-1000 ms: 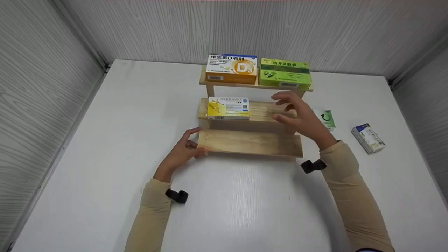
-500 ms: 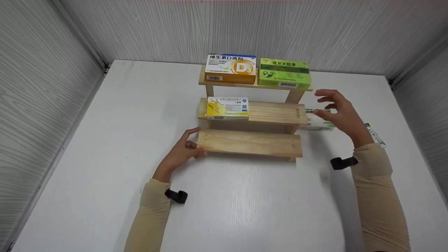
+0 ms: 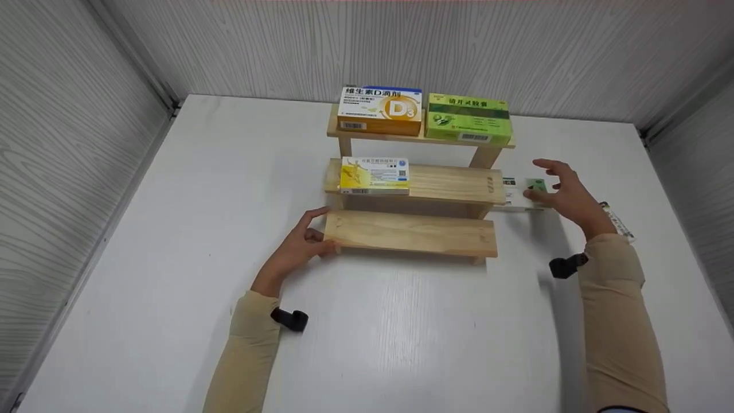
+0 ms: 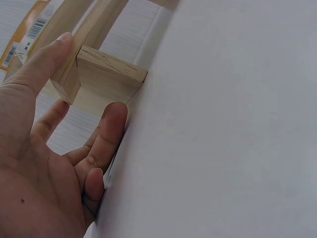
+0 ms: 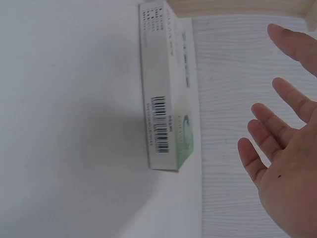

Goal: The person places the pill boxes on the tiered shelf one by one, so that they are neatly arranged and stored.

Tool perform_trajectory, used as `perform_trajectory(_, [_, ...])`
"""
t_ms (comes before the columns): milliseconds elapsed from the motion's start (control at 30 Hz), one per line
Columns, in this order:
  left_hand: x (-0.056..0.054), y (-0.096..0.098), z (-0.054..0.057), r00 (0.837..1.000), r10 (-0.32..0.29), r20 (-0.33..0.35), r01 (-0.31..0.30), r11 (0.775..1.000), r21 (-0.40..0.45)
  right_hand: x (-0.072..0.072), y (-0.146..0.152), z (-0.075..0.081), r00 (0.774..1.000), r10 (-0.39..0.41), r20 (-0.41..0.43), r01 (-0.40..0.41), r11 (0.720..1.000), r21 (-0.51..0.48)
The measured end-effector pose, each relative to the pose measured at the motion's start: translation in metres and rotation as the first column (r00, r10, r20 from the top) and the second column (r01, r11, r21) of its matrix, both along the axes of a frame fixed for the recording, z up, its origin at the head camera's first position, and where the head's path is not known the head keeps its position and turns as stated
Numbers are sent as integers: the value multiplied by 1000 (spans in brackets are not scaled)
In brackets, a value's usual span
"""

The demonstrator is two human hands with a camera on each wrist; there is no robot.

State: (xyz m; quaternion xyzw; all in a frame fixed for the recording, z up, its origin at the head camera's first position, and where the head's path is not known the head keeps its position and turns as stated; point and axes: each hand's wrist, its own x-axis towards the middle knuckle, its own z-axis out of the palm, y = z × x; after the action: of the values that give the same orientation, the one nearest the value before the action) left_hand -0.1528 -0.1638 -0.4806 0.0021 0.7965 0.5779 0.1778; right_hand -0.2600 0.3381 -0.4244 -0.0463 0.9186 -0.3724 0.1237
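Note:
At the left end of the lowest tier of a wooden three-tier shelf [image 3: 410, 232], my left hand [image 3: 295, 252] pinches the board between thumb and a finger. The left wrist view shows the thumb [image 4: 47, 62] on one edge and a fingertip on the opposite edge. My right hand [image 3: 570, 198] hovers over a white-and-green medicine box [image 3: 516, 198], with fingers spread and nothing held. Part of that box is hidden behind the middle tier and the hand. In the right wrist view the white-and-green box [image 5: 161, 89] lies apart from the right hand [image 5: 292, 144], its barcode side visible.
The top tier bears an orange-and-white vitamin D box [image 3: 381, 112] and a green capsule box [image 3: 469, 120]. A yellow-and-white box [image 3: 374, 175] lies on the middle tier's left. Another small white box [image 3: 618, 222] is partly behind the right wrist. Grey wood-grain walls surround the white table.
My right hand has moved right from the middle tier to above the white-and-green box, then slightly lower. My left hand keeps its hold on the shelf.

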Motion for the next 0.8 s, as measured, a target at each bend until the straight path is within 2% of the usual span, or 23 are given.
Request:
perform_trajectory(133, [-1, 0, 0, 1000, -12, -13, 12, 1000, -6, -5, 7, -13, 1000, -3, 24, 2, 999, 38])
perform_trajectory(267, [-2, 0, 0, 1000, -13, -17, 13, 1000, -19, -9, 11, -23, 999, 38, 37, -41, 995, 91])
perform_trajectory(433, [-3, -1, -1, 1000, -9, -17, 9, 1000, -19, -12, 13, -28, 994, 51, 98, -65, 988, 143])
perform_trajectory(567, [-2, -1, -2, 1000, -5, -21, 5, 1000, -30, -12, 13, -31, 992, 62, 111, -80, 982, 171])
perform_trajectory(800, [-1, -1, -2, 1000, 1, -10, -2, 999, -38, -15, 12, -39, 988, 62, 140, -85, 982, 168])
